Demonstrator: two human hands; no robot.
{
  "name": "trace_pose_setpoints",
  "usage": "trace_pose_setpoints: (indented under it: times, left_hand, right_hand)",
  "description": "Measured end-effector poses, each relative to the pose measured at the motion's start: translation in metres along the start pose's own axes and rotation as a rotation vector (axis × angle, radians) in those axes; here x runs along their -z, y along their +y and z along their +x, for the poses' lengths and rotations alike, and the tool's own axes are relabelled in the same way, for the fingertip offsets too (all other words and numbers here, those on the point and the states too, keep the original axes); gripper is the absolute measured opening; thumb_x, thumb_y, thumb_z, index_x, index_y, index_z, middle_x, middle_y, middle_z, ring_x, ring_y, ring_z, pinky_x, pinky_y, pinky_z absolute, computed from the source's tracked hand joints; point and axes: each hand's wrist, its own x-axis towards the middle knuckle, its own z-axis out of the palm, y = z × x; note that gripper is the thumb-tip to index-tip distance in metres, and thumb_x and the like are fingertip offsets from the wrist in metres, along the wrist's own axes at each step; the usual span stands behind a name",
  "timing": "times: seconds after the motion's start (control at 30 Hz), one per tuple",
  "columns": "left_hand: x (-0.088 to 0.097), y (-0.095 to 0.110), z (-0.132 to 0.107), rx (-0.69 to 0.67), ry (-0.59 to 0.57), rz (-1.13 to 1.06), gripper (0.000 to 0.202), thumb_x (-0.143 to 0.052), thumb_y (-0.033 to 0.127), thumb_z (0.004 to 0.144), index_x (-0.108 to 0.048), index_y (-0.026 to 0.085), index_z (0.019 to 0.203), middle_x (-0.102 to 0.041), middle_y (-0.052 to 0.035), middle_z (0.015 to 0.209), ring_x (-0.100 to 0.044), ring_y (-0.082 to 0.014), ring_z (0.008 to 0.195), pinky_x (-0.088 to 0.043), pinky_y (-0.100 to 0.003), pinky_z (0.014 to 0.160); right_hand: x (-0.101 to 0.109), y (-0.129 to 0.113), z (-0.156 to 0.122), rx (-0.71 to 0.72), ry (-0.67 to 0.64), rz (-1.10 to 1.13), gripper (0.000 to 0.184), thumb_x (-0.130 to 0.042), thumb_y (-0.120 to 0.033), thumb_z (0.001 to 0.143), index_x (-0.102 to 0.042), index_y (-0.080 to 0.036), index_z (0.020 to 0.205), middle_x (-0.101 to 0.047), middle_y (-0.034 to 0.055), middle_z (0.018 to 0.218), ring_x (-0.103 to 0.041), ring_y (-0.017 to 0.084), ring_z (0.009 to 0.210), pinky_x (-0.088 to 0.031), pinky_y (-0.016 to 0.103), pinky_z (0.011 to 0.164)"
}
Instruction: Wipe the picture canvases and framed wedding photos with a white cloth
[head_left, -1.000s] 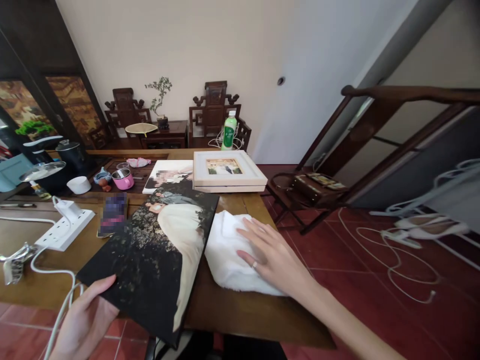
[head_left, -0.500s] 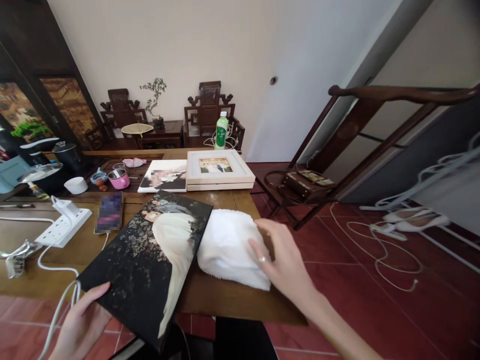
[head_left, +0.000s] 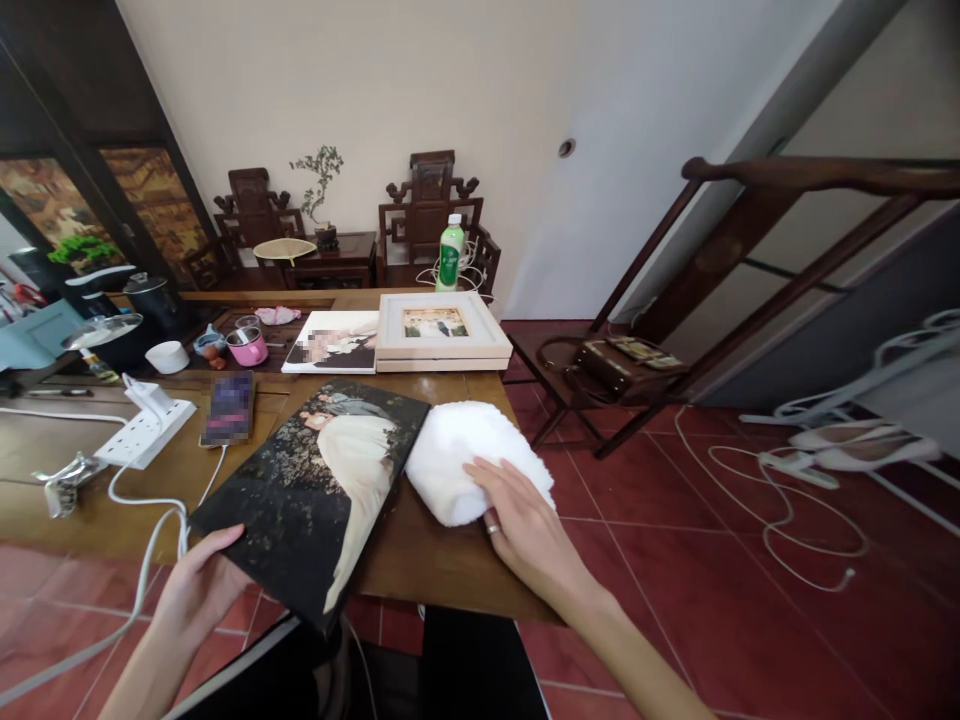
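My left hand (head_left: 202, 580) grips the lower left corner of a dark photo panel (head_left: 300, 500), thumb on its face. The panel shows a pale gown against dark foliage. It is tilted over the table's front edge. Just right of it, a fluffy white towel (head_left: 457, 465) lies bunched on the table. My right hand (head_left: 525, 530), with a ring on one finger, presses onto the towel's front right part, its fingers bent over the cloth. The undersides of those fingers are hidden.
Behind are a framed picture (head_left: 442, 335), a white-edged photo panel (head_left: 330, 345) and a green bottle (head_left: 450, 255). On the left are a power strip (head_left: 150, 435), a phone (head_left: 229, 408) and a pink cup (head_left: 247, 347). A wooden chair (head_left: 652, 290) holds a brown bag (head_left: 626, 370).
My right hand has moved left from the towel's right edge onto its front part, and the towel is more bunched. My left hand still holds the photo panel. The view has shifted slightly.
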Motion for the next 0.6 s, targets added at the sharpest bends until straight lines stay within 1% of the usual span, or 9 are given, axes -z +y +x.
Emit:
trace_pose_setpoints:
  times: [0.07, 0.13, 0.2, 0.27, 0.37, 0.43, 0.5, 0.53, 0.6]
  left_hand:
    - [-0.004, 0.001, 0.002, 0.013, -0.009, 0.008, 0.018, -0.063, 0.006, 0.068, -0.074, 0.012, 0.081, -0.077, -0.0103, 0.083, -0.074, -0.0295, 0.079, -0.060, -0.039, 0.077]
    - [-0.008, 0.002, 0.004, 0.039, -0.003, 0.013, 0.019, -0.060, 0.005, 0.069, -0.074, 0.010, 0.082, -0.076, -0.0116, 0.081, -0.074, -0.0297, 0.078, -0.060, -0.040, 0.076]
    - [-0.011, 0.001, 0.006, 0.060, -0.003, 0.006, 0.022, -0.057, 0.005, 0.070, -0.073, 0.009, 0.086, -0.076, -0.0123, 0.080, -0.073, -0.0298, 0.079, -0.059, -0.040, 0.076]
    - [-0.012, 0.000, 0.009, 0.086, -0.016, 0.000, 0.024, -0.056, 0.007, 0.071, -0.072, 0.008, 0.088, -0.076, -0.0124, 0.077, -0.073, -0.0296, 0.078, -0.059, -0.040, 0.076]
    - [-0.011, -0.004, 0.017, 0.118, -0.061, 0.002, 0.022, -0.054, 0.010, 0.074, -0.071, 0.006, 0.087, -0.075, -0.0126, 0.073, -0.073, -0.0280, 0.075, -0.058, -0.038, 0.073]
    - [-0.010, -0.007, 0.023, 0.111, -0.100, 0.003, 0.020, -0.054, 0.012, 0.075, -0.070, 0.005, 0.084, -0.075, -0.0130, 0.073, -0.073, -0.0265, 0.073, -0.058, -0.035, 0.070]
    - [-0.009, -0.009, 0.029, 0.101, -0.152, 0.012, 0.018, -0.054, 0.015, 0.077, -0.070, 0.006, 0.080, -0.075, -0.0130, 0.073, -0.072, -0.0249, 0.070, -0.057, -0.032, 0.066]
    - [-0.009, -0.010, 0.031, 0.099, -0.181, 0.020, 0.018, -0.054, 0.016, 0.077, -0.069, 0.006, 0.079, -0.075, -0.0129, 0.073, -0.072, -0.0242, 0.067, -0.057, -0.031, 0.065]
    - [-0.007, -0.011, 0.036, 0.097, -0.241, 0.038, 0.018, -0.055, 0.017, 0.077, -0.069, 0.006, 0.076, -0.075, -0.0130, 0.072, -0.071, -0.0233, 0.063, -0.056, -0.030, 0.061]
  right_hand:
    - [0.004, 0.004, -0.007, -0.022, 0.060, 0.041, 0.048, -0.038, -0.002, 0.082, -0.049, -0.017, 0.126, -0.065, 0.0113, 0.121, -0.056, 0.022, 0.120, -0.047, 0.048, 0.102]
    - [0.008, 0.008, -0.016, -0.023, 0.133, 0.064, 0.041, -0.041, -0.005, 0.083, -0.052, -0.019, 0.119, -0.066, 0.0105, 0.117, -0.059, 0.023, 0.116, -0.051, 0.046, 0.095]
    - [0.014, 0.012, -0.026, 0.021, 0.217, 0.079, 0.032, -0.043, -0.005, 0.081, -0.054, -0.020, 0.107, -0.067, 0.0107, 0.112, -0.061, 0.025, 0.110, -0.053, 0.045, 0.088]
    - [0.020, 0.016, -0.033, 0.118, 0.251, 0.077, 0.027, -0.044, -0.003, 0.079, -0.055, -0.020, 0.098, -0.067, 0.0115, 0.107, -0.062, 0.025, 0.104, -0.053, 0.043, 0.083]
    - [0.027, 0.017, -0.037, 0.253, 0.178, 0.007, 0.027, -0.043, -0.004, 0.079, -0.058, -0.020, 0.096, -0.066, 0.0131, 0.111, -0.064, 0.026, 0.099, -0.053, 0.040, 0.077]
    - [0.029, 0.011, -0.034, 0.275, 0.123, -0.058, 0.023, -0.045, -0.011, 0.081, -0.060, -0.021, 0.094, -0.065, 0.0133, 0.116, -0.064, 0.027, 0.098, -0.055, 0.040, 0.074]
    - [0.030, 0.003, -0.030, 0.269, 0.095, -0.108, 0.007, -0.053, -0.022, 0.081, -0.061, -0.022, 0.080, -0.064, 0.0138, 0.119, -0.064, 0.031, 0.102, -0.056, 0.043, 0.074]
    - [0.029, -0.001, -0.028, 0.273, 0.094, -0.125, 0.008, -0.058, -0.025, 0.079, -0.058, -0.023, 0.071, -0.065, 0.0140, 0.118, -0.064, 0.034, 0.104, -0.057, 0.045, 0.075]
    - [0.027, -0.005, -0.024, 0.286, 0.088, -0.150, 0.014, -0.060, -0.019, 0.074, -0.054, -0.023, 0.062, -0.067, 0.0129, 0.116, -0.064, 0.036, 0.105, -0.057, 0.046, 0.076]
